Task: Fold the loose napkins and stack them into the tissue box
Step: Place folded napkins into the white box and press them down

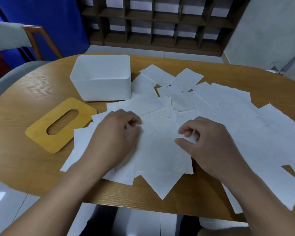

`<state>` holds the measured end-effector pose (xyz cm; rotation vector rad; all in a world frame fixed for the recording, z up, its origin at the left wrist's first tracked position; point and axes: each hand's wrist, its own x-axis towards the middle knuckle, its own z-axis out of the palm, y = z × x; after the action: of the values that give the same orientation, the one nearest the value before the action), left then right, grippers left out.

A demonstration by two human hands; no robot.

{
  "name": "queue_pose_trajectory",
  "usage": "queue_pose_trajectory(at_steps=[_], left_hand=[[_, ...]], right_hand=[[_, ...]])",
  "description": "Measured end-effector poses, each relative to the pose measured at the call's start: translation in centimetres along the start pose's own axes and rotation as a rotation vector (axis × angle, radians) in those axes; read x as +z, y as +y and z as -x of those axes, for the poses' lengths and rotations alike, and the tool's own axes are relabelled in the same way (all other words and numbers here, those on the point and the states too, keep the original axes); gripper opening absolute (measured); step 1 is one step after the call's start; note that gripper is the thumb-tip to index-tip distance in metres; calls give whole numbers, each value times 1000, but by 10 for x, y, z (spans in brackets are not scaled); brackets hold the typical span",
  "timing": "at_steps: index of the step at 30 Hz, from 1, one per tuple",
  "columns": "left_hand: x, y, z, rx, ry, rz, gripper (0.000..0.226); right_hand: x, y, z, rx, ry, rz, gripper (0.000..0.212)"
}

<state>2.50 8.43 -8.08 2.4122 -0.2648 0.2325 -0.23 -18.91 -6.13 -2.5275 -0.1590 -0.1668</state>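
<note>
Several loose white napkins [203,103] lie spread flat and overlapping across the middle and right of the wooden table [24,150]. One napkin [160,159] lies in front of me on top of the pile. My left hand [116,138] pinches its far left edge with curled fingers. My right hand [206,142] pinches its far right edge between thumb and fingers. The white tissue box [100,89] stands open at the back left, with nothing visible inside. Its yellow wooden lid [41,133], with an oval slot, lies flat on the table left of my hands.
A grey chair [10,77] is tucked at the table's left end, with a wooden chair frame [34,36] behind it. A dark lattice shelf [160,23] stands beyond the table. Some napkins hang over the table's near right edge [237,206].
</note>
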Motion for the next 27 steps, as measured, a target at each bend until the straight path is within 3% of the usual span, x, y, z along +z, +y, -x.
queue_pose_trajectory(at_steps=[3,7,13,20,27], left_hand=[[-8,-16,-5,-40,38,-62,19],[-13,-21,-3,-22,-54,-64,34],[-11,-21,1,-57,-84,-88,47],[-16,-16,6,-91,-66,-79,54],[-22,-9,5,-129,-47,-36,60]], right_hand=[[8,-7,-3,-37,24,-39,14],[27,-24,-10,-31,5,-132,16],[51,-47,-27,-11,-69,1,34],[59,-63,-36,26,-69,-65,8],[52,-69,-31,-42,-28,-319,11]])
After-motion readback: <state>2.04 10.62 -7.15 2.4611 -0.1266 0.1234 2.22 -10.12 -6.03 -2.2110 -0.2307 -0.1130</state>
